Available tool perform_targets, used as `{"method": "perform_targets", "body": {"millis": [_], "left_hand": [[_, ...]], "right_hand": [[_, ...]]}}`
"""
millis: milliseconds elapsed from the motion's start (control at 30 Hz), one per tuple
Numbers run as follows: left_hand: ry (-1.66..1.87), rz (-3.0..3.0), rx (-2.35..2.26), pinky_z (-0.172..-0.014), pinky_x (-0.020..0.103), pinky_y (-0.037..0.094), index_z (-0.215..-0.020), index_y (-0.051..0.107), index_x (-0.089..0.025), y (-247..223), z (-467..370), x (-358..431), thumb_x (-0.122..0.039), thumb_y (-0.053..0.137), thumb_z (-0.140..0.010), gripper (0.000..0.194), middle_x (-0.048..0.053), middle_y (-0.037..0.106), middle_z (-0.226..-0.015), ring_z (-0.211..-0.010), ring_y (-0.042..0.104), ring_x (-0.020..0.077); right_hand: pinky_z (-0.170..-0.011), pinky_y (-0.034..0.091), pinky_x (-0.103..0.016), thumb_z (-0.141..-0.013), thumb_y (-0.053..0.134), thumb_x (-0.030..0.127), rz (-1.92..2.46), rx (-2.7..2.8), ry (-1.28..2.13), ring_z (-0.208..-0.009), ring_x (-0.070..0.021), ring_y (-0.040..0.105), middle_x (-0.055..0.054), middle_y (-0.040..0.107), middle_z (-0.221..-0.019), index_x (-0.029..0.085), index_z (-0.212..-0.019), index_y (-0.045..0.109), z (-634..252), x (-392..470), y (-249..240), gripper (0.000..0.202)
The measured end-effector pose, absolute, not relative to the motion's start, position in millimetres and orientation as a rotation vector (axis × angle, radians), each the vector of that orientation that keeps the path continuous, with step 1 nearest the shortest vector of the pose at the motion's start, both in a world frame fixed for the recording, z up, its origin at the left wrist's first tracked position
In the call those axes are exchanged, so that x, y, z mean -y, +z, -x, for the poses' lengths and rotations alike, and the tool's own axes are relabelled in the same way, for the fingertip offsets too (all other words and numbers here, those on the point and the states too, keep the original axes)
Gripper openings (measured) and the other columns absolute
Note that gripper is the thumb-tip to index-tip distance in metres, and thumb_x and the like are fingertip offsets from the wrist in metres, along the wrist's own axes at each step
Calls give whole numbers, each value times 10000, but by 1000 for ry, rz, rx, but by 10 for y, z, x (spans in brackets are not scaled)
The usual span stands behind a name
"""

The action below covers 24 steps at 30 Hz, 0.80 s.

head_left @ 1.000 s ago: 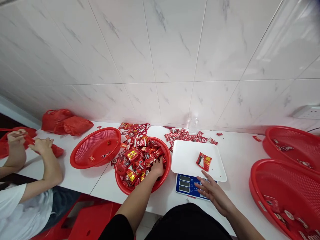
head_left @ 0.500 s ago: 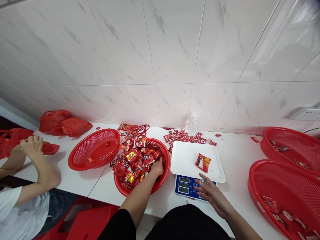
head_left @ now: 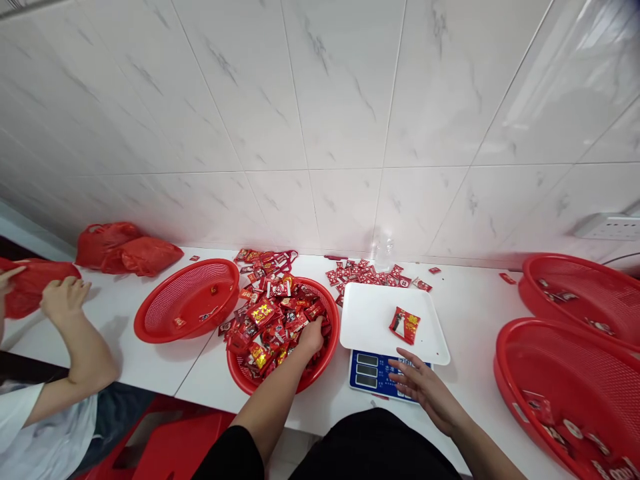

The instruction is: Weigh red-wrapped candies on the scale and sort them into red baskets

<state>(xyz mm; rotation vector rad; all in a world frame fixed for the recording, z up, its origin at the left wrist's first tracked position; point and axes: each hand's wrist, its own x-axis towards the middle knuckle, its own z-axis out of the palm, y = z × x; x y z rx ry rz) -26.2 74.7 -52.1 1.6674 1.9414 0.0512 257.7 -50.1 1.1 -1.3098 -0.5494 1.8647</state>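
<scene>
My left hand (head_left: pixel 313 339) reaches into a red perforated basket (head_left: pixel 333 353) heaped with small red snack packets (head_left: pixel 265 312). Its fingertips are sunk among the packets, so whether they grip one is hidden. Over the blue keypad of a digital scale (head_left: pixel 361 379), my right hand (head_left: pixel 420 385) hovers with fingers apart and nothing in it. The scale's white tray (head_left: pixel 363 310) carries one red and gold packet (head_left: pixel 405 325), just beyond my right fingertips.
Loose packets (head_left: pixel 367 273) and a clear plastic bottle (head_left: pixel 385 252) lie by the wall. Left stands another red basket (head_left: pixel 150 327), with tied red bags (head_left: pixel 127 250) behind. Another person's hand (head_left: pixel 65 297) works at a red bag (head_left: pixel 37 287). Two red baskets (head_left: pixel 510 333) (head_left: pixel 530 293) stand right.
My left hand has shifted slightly among the packets. My right hand stays over the scale. At far left, the other person's hands have moved apart and their red bag has spread out.
</scene>
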Motion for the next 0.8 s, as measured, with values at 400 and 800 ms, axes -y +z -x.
{"method": "perform_targets", "body": {"millis": [400,800], "left_hand": [[645,-1812,-1771,-861,288,445,-1045,620,-233,-185,433,-791,-53,492,-718,395,19,669,-1026,-938,610,186],[1094,-1242,-1732,-694,254,493,-1073,605,-180,38,691,-810,-266,623,-702,381,42,665,-932,-745,619,142]], "right_hand": [[-910,478,-405,-725,657,468,1328,527,1848,-1027,-250,603,-70,587,-1229,277,-1251,454,-2611,509,-50,595],[-895,480,-391,-727,653,468,1343,550,1838,-999,-236,610,-64,606,-1192,282,-1221,491,-2620,508,-78,552]]}}
